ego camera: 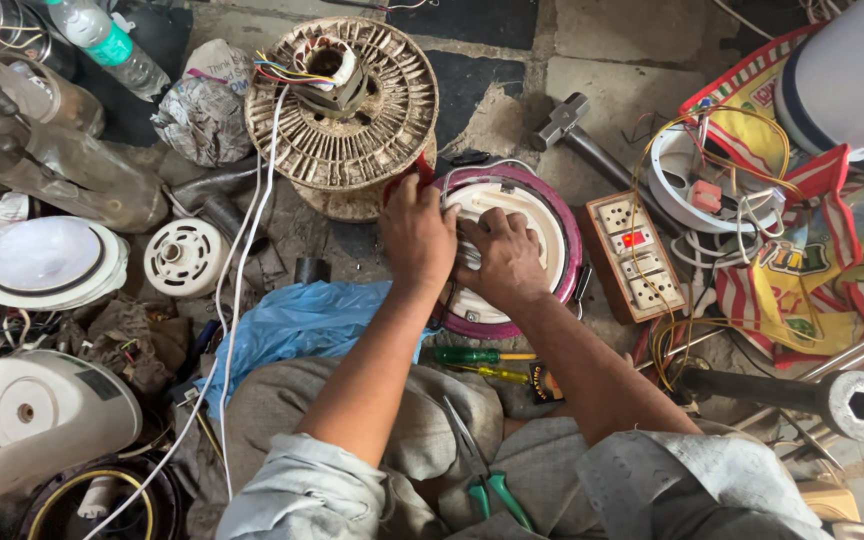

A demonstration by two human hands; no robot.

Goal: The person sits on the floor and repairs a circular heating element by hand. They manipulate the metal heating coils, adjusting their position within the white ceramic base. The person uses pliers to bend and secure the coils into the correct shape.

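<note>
Floor: bare stone slabs (592,40), grimy, with repair clutter on every side of the person sitting there.

Left hand (417,235): fingers curled down onto the top-left rim of the round appliance base (552,215). Looks like a press or pinch at the edge, but I can't tell if it's actually got hold of anything small.

Right hand (507,262): laid flat-ish over the middle of the white inner disc, fingertips tucked in beside the left hand. Nothing visible in it.

The base itself: white plastic inside a maroon ring, flat on the floor just ahead of the knees, between the 2 hands.

Doing it well, I'd say: keep the right palm pinning the disc so it doesn't spin, and work the rim gently, old plastic cracks.

Close by: green-handled screwdriver (462,355) near the forearms, pliers (487,480) on the lap.

Further out: wound motor stator (342,100) behind, switch and socket board (637,255) to the right, hammer (572,125) beyond it.
</note>
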